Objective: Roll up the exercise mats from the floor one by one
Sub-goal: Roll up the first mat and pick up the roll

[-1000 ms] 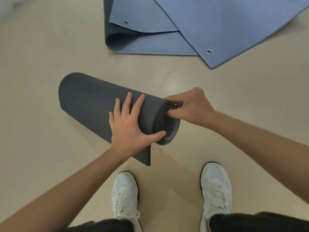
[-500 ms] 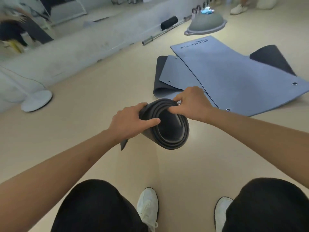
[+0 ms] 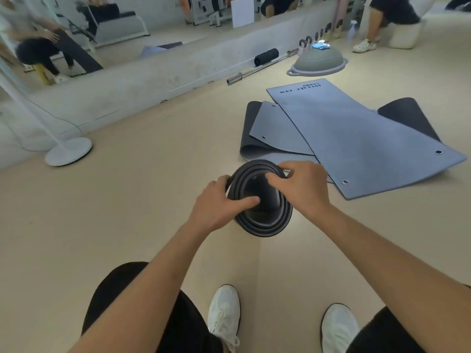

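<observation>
A rolled dark grey mat [image 3: 262,222] stands on end in the middle of the floor, its spiral end facing me. My left hand [image 3: 219,205] grips its left rim, thumb hooked over the coils. My right hand [image 3: 300,184] pinches the upper right rim with curled fingers. Beyond the roll lie flat blue-grey mats: a large one with eyelets [image 3: 356,141] over a folded one [image 3: 275,133], and a dark mat [image 3: 407,118] peeks out behind.
A white stand base [image 3: 68,151] sits on the floor at left by the mirror ledge. A barbell [image 3: 257,70], black foam roller [image 3: 266,56] and grey balance dome [image 3: 317,63] lie at the back. Another person [image 3: 390,16] crouches far right. My shoes [image 3: 224,314] are below.
The roll went from lying on the floor to standing on end. My left hand moved from pressing its side to gripping the rim. The view tilted up.
</observation>
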